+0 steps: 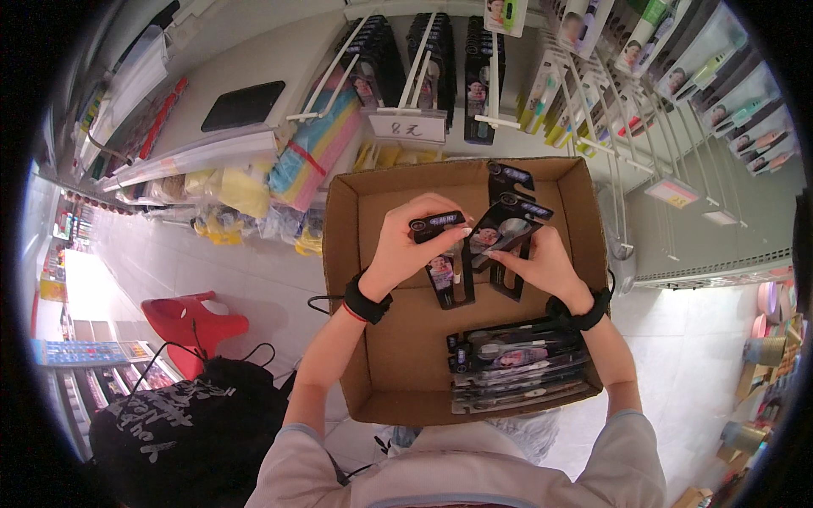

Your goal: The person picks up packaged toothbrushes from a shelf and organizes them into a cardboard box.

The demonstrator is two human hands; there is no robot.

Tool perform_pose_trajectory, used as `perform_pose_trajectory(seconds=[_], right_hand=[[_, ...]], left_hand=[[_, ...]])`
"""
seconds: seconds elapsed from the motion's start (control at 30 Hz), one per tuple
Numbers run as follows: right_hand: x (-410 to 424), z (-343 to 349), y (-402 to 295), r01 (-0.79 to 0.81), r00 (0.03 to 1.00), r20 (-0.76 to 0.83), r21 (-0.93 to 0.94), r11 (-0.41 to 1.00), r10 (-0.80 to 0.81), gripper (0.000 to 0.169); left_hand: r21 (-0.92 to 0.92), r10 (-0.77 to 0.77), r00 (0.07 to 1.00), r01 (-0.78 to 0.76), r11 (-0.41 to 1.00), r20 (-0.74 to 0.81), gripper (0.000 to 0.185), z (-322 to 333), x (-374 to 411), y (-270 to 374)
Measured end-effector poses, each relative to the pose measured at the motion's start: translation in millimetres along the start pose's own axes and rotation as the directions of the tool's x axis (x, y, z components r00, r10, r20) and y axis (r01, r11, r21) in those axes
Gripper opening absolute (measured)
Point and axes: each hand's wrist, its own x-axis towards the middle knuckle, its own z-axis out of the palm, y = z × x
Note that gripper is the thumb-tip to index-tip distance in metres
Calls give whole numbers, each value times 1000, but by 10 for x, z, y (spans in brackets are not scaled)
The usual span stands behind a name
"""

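Over an open cardboard box, my left hand grips a black carded package near its top, thumb and fingers pinching it. My right hand holds several similar black carded packages fanned out, one of them pointing up towards the box's far wall. The cards bear a portrait and a small tool under clear plastic; the tool's exact kind is unclear. At the box's near right corner lies a stack of the same packages. Both wrists wear black bands.
Beyond the box, black packages hang on white display hooks with a price tag. More carded goods hang at right. A dark phone-like slab lies on the left shelf. A red stool and a black bag are at left.
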Motion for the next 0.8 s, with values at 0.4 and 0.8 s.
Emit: perform_pose_trajectory(seconds=[0.4, 0.8], right_hand=[[-48, 209, 89, 68, 998, 5, 52, 996, -69, 34], [-30, 37, -114, -51, 998, -27, 20, 999, 51, 38]], left_hand=[[59, 51, 991, -58, 997, 125, 37, 99, -34, -24], [194, 172, 981, -153, 969, -88, 34, -26, -36, 13]])
